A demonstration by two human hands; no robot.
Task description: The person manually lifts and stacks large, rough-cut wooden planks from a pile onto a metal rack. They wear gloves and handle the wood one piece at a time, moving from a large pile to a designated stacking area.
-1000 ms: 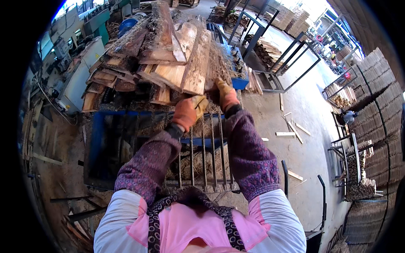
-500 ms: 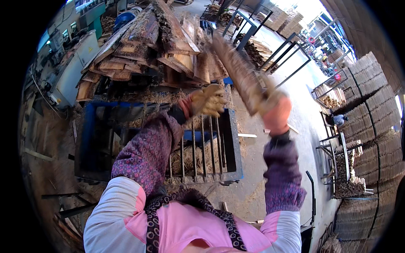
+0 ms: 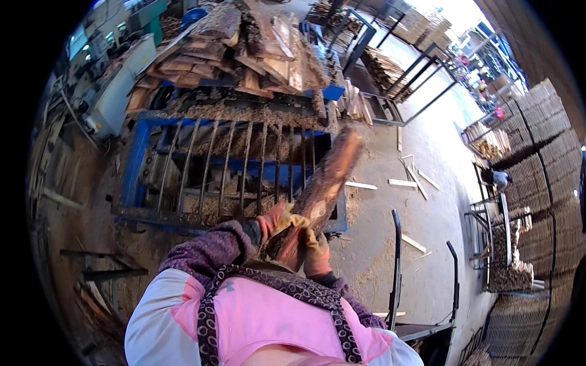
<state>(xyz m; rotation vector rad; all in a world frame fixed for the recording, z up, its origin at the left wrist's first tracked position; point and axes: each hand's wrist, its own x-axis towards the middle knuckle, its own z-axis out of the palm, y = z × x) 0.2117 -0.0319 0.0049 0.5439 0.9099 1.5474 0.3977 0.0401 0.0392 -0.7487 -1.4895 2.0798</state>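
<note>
A rough wooden slab with bark [image 3: 326, 183] is held close to my body, tilted so that its far end points up and to the right. My left hand [image 3: 282, 223], in a tan and orange work glove, is closed on the slab's left edge. Gripping the near right edge is my gloved right hand [image 3: 315, 251]. Just beyond the slab lies a blue metal frame [image 3: 135, 160] with a row of dark bars [image 3: 244, 165] strewn with sawdust. Part of the slab's near end is hidden by my hands.
A heap of bark-edged boards [image 3: 244, 49] rises behind the barred frame. Loose wood strips [image 3: 415, 183] lie on the floor to the right. Black upright posts [image 3: 397, 262] stand at the near right. Tall stacks of bundled slats [image 3: 531, 177] line the far right.
The slab has come from the upper right, near the heap, down to my body. My left hand, empty before, now grips it too. My view has shifted slightly.
</note>
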